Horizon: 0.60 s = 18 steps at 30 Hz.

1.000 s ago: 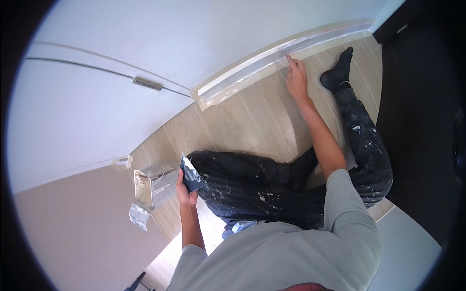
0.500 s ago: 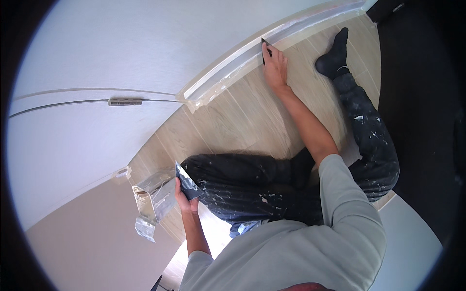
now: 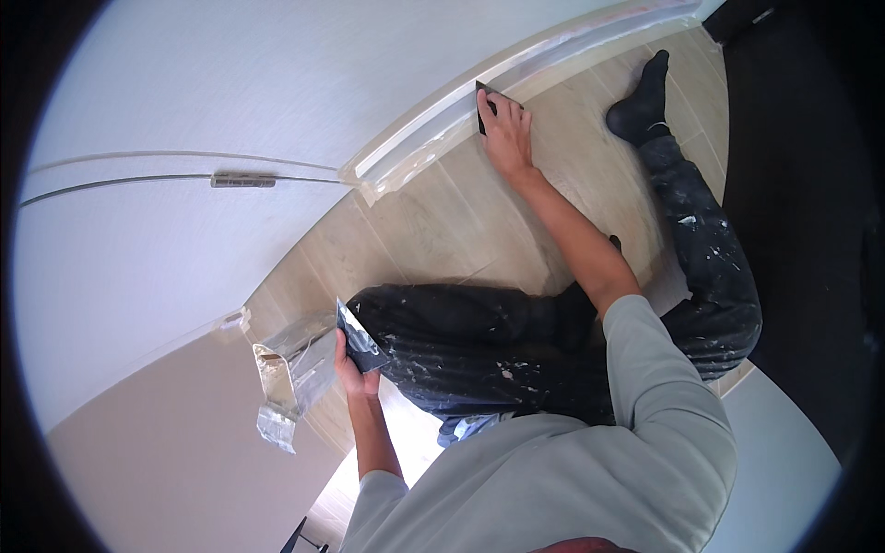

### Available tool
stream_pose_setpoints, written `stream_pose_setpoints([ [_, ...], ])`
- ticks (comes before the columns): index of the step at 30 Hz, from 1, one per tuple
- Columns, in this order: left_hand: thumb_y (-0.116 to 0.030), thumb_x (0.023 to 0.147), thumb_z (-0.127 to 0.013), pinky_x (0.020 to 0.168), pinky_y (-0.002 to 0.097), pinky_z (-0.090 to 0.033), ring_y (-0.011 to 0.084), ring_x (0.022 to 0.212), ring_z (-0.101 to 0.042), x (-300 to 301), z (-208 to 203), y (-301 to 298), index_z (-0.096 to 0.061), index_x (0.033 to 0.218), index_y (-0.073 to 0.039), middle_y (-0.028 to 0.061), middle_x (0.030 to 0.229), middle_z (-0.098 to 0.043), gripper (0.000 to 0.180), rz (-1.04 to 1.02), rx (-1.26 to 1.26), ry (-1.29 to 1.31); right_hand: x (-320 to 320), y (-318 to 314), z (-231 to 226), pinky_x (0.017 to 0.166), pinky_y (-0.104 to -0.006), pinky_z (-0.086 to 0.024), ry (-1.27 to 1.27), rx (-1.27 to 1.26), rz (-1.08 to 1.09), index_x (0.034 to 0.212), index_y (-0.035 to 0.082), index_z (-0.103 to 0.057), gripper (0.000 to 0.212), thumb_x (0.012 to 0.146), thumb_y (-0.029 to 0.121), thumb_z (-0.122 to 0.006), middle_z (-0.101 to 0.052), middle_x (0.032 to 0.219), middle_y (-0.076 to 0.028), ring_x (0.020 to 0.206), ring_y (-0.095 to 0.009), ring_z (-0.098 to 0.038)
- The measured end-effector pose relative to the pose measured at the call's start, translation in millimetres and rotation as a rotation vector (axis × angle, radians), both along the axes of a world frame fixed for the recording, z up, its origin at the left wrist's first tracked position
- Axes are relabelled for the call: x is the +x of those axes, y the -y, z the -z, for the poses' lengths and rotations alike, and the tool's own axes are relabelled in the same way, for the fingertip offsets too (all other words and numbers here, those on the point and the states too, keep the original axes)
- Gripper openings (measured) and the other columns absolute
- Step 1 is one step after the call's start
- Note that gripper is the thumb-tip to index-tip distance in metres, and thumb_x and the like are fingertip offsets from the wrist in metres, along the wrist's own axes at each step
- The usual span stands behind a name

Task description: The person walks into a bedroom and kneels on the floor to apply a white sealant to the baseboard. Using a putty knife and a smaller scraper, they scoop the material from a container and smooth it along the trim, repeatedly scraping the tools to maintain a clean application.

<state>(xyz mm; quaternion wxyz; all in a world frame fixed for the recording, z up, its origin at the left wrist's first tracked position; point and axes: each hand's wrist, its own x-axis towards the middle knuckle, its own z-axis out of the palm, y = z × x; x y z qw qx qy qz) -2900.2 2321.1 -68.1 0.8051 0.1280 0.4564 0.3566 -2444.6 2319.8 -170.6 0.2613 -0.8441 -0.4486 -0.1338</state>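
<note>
My right hand [image 3: 508, 135] grips a dark, flat putty knife [image 3: 486, 100] and holds its blade against the baseboard [image 3: 544, 63] at the foot of the white wall. Whitish strips run along that baseboard, and masking tape [image 3: 412, 168] smeared with white lies on the floor edge below it. At lower left, my left hand [image 3: 355, 373] holds a second flat, dark blade [image 3: 358, 339] with a white lump of filler on its face. It is beside my bent knee; part of its grip is hidden behind the blade.
Wood-look flooring [image 3: 406, 235] spreads between my legs and the wall. A plastic-wrapped, box-like object [image 3: 275, 376] stands left of my left hand. A metal hinge [image 3: 243, 181] sits in the white panel seam. My socked foot [image 3: 643, 103] rests near the far right baseboard.
My right hand has slid left along the baseboard with its putty knife, and more of the blade shows. My left hand stays nearly where it was.
</note>
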Motion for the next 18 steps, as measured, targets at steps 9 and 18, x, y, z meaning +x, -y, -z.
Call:
stream_pose_setpoints([
  [9,-0.025,0.1,-0.056,0.079,0.0289,-0.056,0.0147,0.09,-0.07,1.9,-5.9,3.1,-0.065,0.116,-0.007,0.0043,0.103,-0.072,0.026,-0.004,0.003,-0.024,-38.3,-12.7,4.4,0.093,-0.0435,-0.035,-0.02,-0.06,-0.081,0.139,0.006,-0.05,0.06,0.08,0.007,-0.063,-0.053,0.124,-0.01,0.114,-0.027,-0.049],
  [18,-0.031,0.1,-0.056,0.088,0.0379,-0.054,0.0221,0.098,-0.068,-2.2,-0.3,0.0,-0.061,0.124,-0.005,0.0077,0.11,-0.07,0.035,0.032,0.016,-0.009,-91.4,17.0,-39.5,0.089,-0.0416,-0.041,-0.209,0.144,-0.339,0.128,0.002,-0.06,0.044,0.084,0.002,-0.054,-0.058,0.114,-0.012,0.106,-0.029,-0.054],
])
